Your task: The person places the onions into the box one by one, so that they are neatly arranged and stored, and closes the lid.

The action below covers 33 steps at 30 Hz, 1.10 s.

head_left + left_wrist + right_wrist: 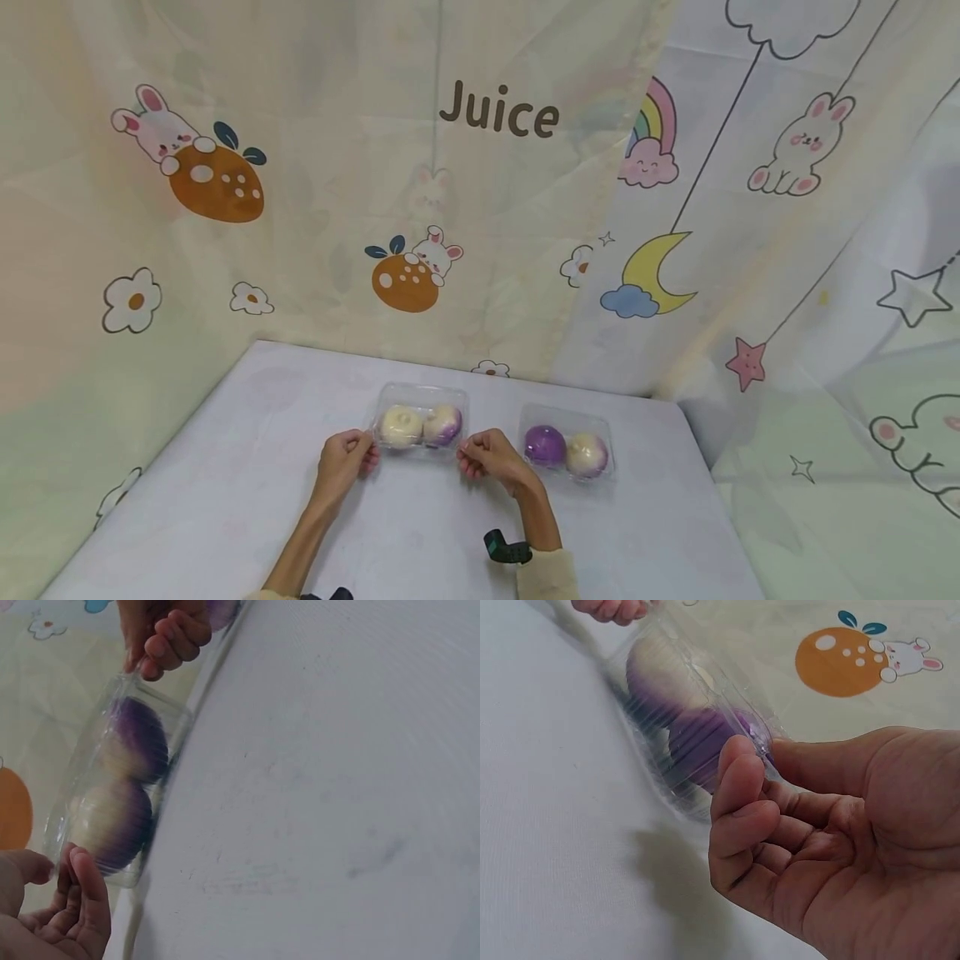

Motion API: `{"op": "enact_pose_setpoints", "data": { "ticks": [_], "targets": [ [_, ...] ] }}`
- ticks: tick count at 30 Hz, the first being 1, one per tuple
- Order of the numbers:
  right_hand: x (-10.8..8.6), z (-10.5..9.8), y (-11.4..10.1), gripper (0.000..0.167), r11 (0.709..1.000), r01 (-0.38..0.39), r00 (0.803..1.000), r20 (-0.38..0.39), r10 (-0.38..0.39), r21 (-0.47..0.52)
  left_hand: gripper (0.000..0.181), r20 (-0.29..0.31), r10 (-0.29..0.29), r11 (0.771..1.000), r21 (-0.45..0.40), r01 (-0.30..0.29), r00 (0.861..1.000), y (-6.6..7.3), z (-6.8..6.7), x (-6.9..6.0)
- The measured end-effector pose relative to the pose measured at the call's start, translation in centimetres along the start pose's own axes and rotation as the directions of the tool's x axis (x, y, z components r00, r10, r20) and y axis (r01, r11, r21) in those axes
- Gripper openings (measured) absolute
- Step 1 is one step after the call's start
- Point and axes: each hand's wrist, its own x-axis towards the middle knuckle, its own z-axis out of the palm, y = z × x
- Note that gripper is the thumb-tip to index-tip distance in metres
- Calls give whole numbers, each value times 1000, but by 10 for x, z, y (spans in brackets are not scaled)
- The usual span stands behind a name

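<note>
A clear plastic clamshell box [422, 392] sits near the middle of the white table, its lid down over two round cream-and-purple items [402, 427]. My left hand [347, 462] pinches the box's left front corner between thumb and fingers. At the opposite front corner, my right hand [491, 458] pinches the plastic edge, fingers curled in. The left wrist view has both hands at the two ends of the box [112, 787]. In the right wrist view, the right thumb and fingertips [739, 754] meet at the plastic near a purple side.
A second clear box [567, 412] stands to the right, holding a purple round item [545, 446] and a cream-and-purple one [587, 455]. Printed cloth [315, 275] hangs behind the far edge of the white table [420, 542].
</note>
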Motion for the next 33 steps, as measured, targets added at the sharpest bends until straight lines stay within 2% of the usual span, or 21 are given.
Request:
{"op": "enact_pose_setpoints", "data": {
  "ticks": [7,15,24,33],
  "targets": [
    [-1,0,0,35,1000,2,1000,-26,-2,2,27,24,16,998,-68,-14,1000,-2,1,5],
    [-2,-1,0,35,1000,12,999,-41,-12,1,26,23,24,997,-78,-22,999,-2,3,7],
    [-4,-2,2,39,1000,6,999,-36,-7,-15,30,-10,22,1000,-20,-22,1000,-4,7,8],
    [-8,-5,-2,48,997,-5,1000,-10,5,-78,35,-42,-20,1000,23,21,999,-6,5,7]
  ]
}}
